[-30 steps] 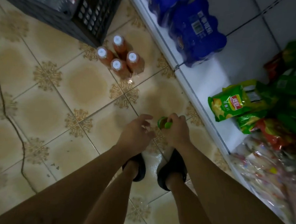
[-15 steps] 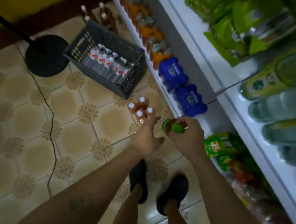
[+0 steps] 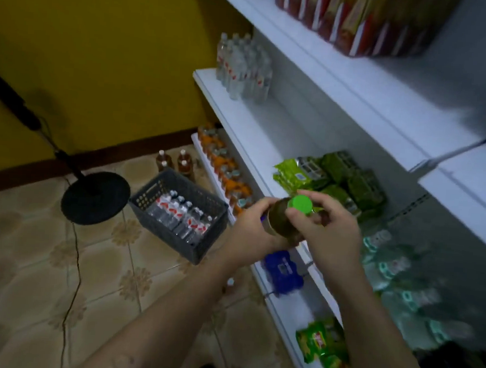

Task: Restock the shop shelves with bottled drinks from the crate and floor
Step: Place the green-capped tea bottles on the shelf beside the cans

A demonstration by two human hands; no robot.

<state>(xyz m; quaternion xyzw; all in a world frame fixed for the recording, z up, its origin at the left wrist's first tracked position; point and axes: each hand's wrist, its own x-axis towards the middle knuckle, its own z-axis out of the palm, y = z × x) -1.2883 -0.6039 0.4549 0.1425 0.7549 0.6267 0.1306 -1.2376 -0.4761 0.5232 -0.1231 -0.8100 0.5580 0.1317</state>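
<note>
I hold a brown drink bottle with a green cap (image 3: pixel 284 218) in both hands at chest height, in front of the white shelves (image 3: pixel 240 117). My left hand (image 3: pixel 250 230) grips its body from the left. My right hand (image 3: pixel 328 227) curls round its neck just below the cap. The dark crate (image 3: pixel 149 197) of clear bottles with red labels stands on the tiled floor to the left. Brown bottles (image 3: pixel 174 161) stand on the floor behind the crate, near the wall.
A fan stand with a round black base (image 3: pixel 95 198) and its cable stands left of the crate. The shelves carry clear bottles (image 3: pixel 243 66), orange drinks (image 3: pixel 223 165), green packets (image 3: pixel 331 175), a blue pack (image 3: pixel 283 268) and snack bags (image 3: pixel 322 347).
I have risen from the floor with the green-capped bottle. My left hand, free before, now grips the bottle too. The view has swung up to the shelves.
</note>
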